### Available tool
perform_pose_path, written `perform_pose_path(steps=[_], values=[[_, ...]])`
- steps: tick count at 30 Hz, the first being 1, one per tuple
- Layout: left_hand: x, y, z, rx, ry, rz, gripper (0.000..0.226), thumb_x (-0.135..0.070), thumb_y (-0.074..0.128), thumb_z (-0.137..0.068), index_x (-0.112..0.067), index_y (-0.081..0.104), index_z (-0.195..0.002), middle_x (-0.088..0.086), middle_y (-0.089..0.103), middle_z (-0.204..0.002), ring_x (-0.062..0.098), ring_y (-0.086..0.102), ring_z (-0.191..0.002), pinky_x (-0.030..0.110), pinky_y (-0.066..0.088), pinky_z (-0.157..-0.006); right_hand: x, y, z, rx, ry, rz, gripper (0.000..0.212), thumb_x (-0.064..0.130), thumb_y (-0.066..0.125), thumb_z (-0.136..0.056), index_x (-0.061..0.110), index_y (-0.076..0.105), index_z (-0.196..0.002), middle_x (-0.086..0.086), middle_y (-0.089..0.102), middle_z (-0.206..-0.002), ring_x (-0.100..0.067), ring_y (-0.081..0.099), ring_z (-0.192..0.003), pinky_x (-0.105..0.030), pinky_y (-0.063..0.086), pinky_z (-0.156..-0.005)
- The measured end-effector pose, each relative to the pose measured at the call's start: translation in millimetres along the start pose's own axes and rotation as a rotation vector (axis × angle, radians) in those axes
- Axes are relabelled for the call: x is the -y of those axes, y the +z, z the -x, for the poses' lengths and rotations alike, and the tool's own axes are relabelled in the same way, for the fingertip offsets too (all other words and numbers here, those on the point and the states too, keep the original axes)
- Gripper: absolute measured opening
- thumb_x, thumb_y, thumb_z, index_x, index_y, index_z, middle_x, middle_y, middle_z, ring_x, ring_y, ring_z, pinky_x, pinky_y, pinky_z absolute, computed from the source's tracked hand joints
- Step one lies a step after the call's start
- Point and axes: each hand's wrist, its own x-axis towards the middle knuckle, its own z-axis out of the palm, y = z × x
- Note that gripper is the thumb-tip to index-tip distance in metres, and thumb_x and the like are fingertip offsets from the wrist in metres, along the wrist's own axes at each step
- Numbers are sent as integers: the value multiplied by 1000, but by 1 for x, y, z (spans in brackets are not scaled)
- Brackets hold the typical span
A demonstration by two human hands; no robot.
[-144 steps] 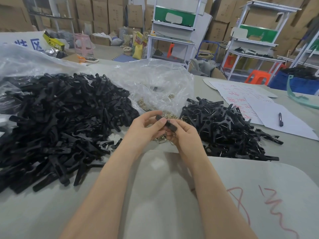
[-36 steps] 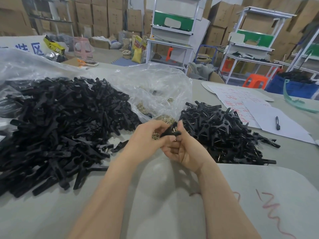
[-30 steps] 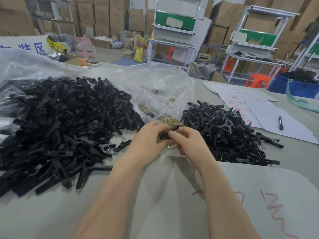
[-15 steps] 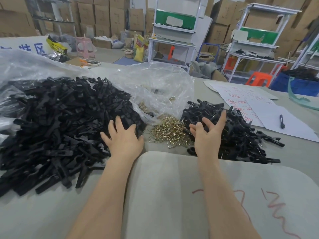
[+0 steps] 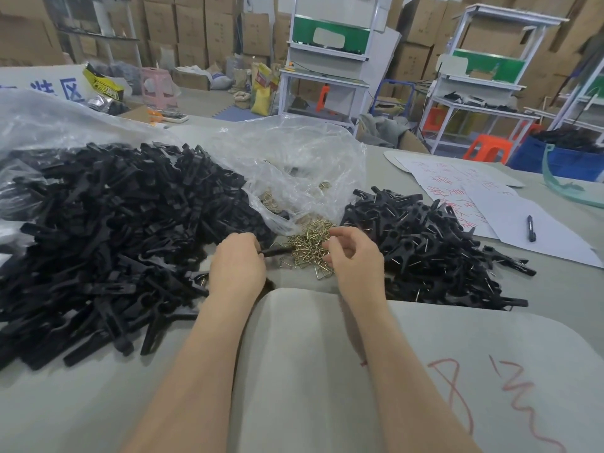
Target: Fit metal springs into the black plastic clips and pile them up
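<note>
From the head view I see the left hand (image 5: 237, 266) at the near edge of the big heap of loose clips (image 5: 114, 230). Its grip is narrow, closed on one black clip (image 5: 277, 251) whose end pokes out rightward toward the springs (image 5: 309, 253). The springs lie in a small brass-coloured scatter on the tabletop (image 5: 562, 289), at the mouth of a clear plastic bag (image 5: 294, 165). The right hand (image 5: 354, 261) hovers over that scatter with fingers curled; I cannot tell whether its grip has a spring. Just right of it sits the smaller pile of fitted clips (image 5: 425, 243), wire showing among them. Beyond lie paper sheets (image 5: 510, 210) and a pen (image 5: 530, 227).
</note>
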Motion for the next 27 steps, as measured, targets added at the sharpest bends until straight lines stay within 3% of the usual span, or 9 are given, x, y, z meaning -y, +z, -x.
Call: perform_pose_path(steps=[3,5,7,10,13,16,21,24,27], values=[[-7,-1,4,8,54,241,5,-17,61,-89,-14,65,-89,5,67,-94,23,60,-93,32,47,-83,3,7,4,194,-139,151,26,17,61,-90,20,66,-116,10,66,-106,2,58,-83,-9,43,-77],[-12,-3,6,19,112,397,6,-18,64,-86,-17,62,-80,-1,67,-82,16,61,-82,22,44,-73,2,13,6,300,-222,261,39,17,60,-91,21,58,-129,4,60,-122,-9,56,-99,-21,42,-92],[-16,-5,8,48,181,492,9,-17,66,-84,-17,62,-77,-4,66,-74,8,59,-71,10,39,-62,1,16,7,297,-236,285,46,14,57,-91,23,52,-136,0,58,-120,-13,54,-94,-29,43,-94],[-20,-5,10,71,225,552,13,-14,67,-83,-21,61,-73,-10,62,-68,-6,54,-59,4,38,-59,1,14,4,221,-160,139,45,8,51,-91,23,55,-133,7,63,-102,1,54,-78,-21,44,-84],[-22,-3,9,128,220,664,17,-17,72,-82,-27,64,-71,-6,67,-72,-1,57,-65,12,46,-67,6,12,-1,170,-4,-171,27,9,50,-95,22,66,-113,3,69,-102,-8,65,-91,-29,51,-86],[-21,-4,7,188,104,915,10,-26,68,-87,-22,72,-78,0,71,-78,8,64,-77,21,51,-79,10,9,-1,83,58,-368,18,6,53,-95,20,63,-92,-3,67,-83,-9,62,-72,-26,53,-72],[-20,-9,3,421,-50,1434,18,-12,55,-94,-3,70,-95,8,70,-95,10,64,-93,19,51,-89,12,5,3,202,4,-458,40,4,57,-92,32,50,-120,4,64,-75,-5,59,-66,-19,50,-72],[-23,-8,7,391,-19,1410,18,4,54,-90,-1,67,-101,11,70,-91,12,66,-84,17,52,-86,15,7,5,206,20,-438,43,4,61,-90,19,46,-128,5,71,-87,-5,66,-78,-17,51,-75],[-24,-7,8,299,-20,1321,16,0,57,-91,-5,68,-101,10,71,-93,11,66,-84,19,52,-84,17,7,4,164,37,-359,29,7,66,-87,12,58,-114,-5,71,-102,-15,68,-95,-26,54,-87]])
